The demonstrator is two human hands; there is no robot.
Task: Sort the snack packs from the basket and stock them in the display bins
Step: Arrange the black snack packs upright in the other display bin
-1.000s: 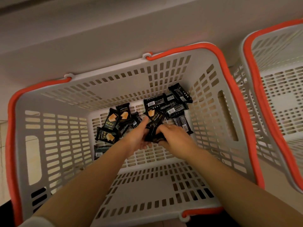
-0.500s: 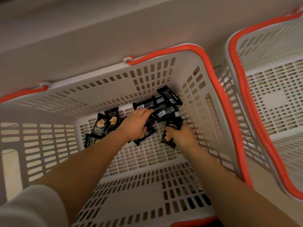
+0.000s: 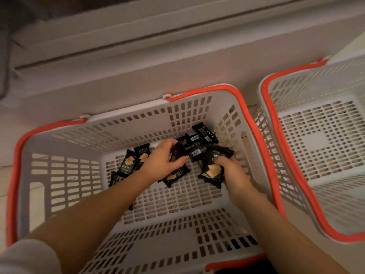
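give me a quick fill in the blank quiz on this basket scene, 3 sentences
1. The rim of the basket the hands reach into is coloured ____.
2. The right hand grips a black snack pack, while the left hand rests on the pile of packs in the far ____ corner of the basket.
3. The second basket, on the right, holds ____ snack packs.

Missing words: orange; right; no
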